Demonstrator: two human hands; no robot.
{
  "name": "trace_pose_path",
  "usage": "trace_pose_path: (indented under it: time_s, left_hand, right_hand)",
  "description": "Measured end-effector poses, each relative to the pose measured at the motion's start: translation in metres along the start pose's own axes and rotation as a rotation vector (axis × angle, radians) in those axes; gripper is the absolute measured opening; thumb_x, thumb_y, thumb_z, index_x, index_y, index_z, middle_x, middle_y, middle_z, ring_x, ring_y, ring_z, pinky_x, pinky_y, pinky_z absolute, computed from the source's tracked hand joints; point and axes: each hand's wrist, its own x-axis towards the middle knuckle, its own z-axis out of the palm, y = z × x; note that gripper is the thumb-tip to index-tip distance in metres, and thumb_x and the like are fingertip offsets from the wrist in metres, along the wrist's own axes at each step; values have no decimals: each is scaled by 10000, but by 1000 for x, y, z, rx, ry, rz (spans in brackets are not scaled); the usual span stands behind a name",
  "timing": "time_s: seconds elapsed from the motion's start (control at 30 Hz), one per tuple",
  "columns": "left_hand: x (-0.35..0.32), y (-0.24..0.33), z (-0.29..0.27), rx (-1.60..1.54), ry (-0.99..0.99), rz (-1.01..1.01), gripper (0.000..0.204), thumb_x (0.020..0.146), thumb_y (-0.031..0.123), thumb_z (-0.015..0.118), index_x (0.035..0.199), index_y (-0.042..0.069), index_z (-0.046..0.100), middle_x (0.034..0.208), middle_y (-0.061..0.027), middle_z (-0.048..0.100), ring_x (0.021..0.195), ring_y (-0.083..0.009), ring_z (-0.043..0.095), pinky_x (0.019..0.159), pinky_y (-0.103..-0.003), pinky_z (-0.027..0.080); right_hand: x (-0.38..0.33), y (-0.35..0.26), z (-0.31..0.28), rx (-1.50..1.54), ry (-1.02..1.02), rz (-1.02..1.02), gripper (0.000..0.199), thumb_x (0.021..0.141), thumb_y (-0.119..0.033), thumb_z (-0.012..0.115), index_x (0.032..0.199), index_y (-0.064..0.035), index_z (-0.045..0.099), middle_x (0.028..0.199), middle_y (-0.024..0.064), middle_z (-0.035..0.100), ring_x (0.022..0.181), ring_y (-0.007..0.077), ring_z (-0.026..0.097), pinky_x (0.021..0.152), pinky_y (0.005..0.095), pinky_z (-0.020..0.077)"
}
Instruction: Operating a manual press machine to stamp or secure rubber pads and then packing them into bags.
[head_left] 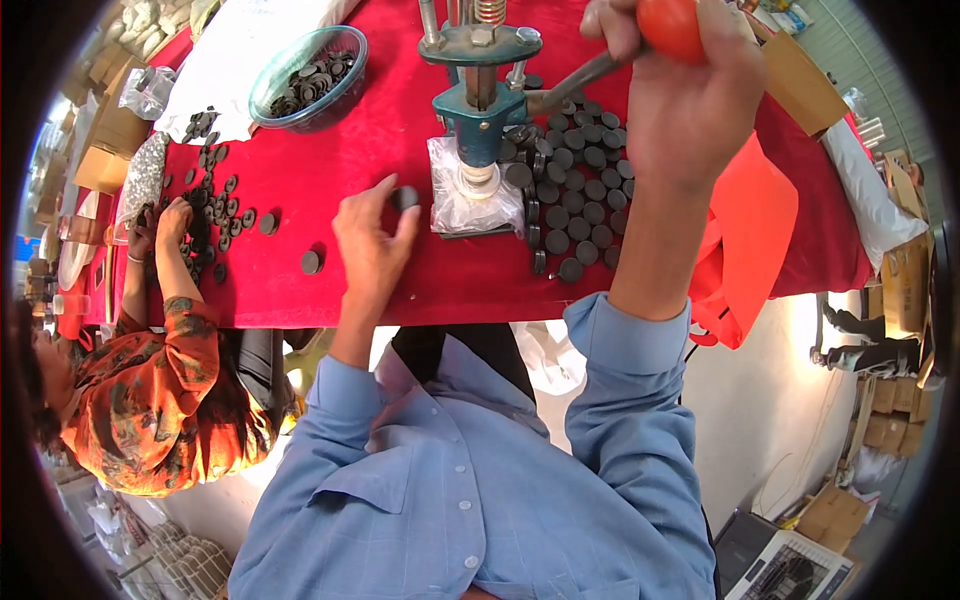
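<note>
My right hand [690,110] is raised and wrapped round the red ball knob [671,28] of a lever [582,82]. The lever runs to a green hand press [478,120] standing in front of me. Its white lower end [478,180] comes down over a base covered in clear plastic film [448,205]. To the left of the press, my left hand [370,240] pinches a round black cap [404,197] between thumb and forefinger, just above the red cloth. Many similar black caps [577,228] lie closely grouped right of the press.
A clear bowl [262,85] of black pieces stands on the red tablecloth [390,90]. One loose cap [311,262] lies left of my hand. At far left, a co-worker [170,380] in orange handles scattered caps [205,215]. An orange-red bag [745,250] hangs over the right edge.
</note>
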Motion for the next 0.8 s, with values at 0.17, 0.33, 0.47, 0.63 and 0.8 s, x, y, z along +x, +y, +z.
trace_pose_path:
  time_s: [0.17,0.33,0.47,0.63,0.8]
  left_hand:
    - [25,46,37,-187,-80,-18,653,724,119,835,1323,65,581,982,-108,694,952,-303,629,862,-440,484]
    - [30,56,51,-184,-92,-12,698,728,128,833,1350,50,527,996,-108,690,945,-311,613,856,-457,472]
    - [29,52,53,-162,-66,20,745,735,145,849,1377,33,488,1014,-105,688,938,-316,608,849,-465,467]
    - [23,42,37,-210,-24,0,651,758,198,865,1315,38,570,1031,-108,689,970,-312,611,848,-441,480]
    - [-6,2,-28,17,68,-37,403,812,191,836,1164,48,700,1134,-144,670,1076,-327,600,946,-424,483]
  right_hand:
    - [27,18,3,40,32,24,456,1026,-360,433,871,29,612,775,84,583,647,154,533,704,325,471]
    - [28,20,10,847,48,134,441,1024,-343,442,882,37,616,814,96,598,636,154,523,702,337,478]
    - [3,6,10,27,155,-3,435,1024,-339,460,890,43,617,840,117,611,618,157,518,687,349,485]
    - [-32,2,-4,172,29,-36,495,1002,-385,471,1050,89,604,896,205,663,717,216,599,693,307,472]
    - [-119,-7,-2,4,54,-116,530,1006,-489,476,1003,25,607,839,155,621,791,287,604,836,423,481]
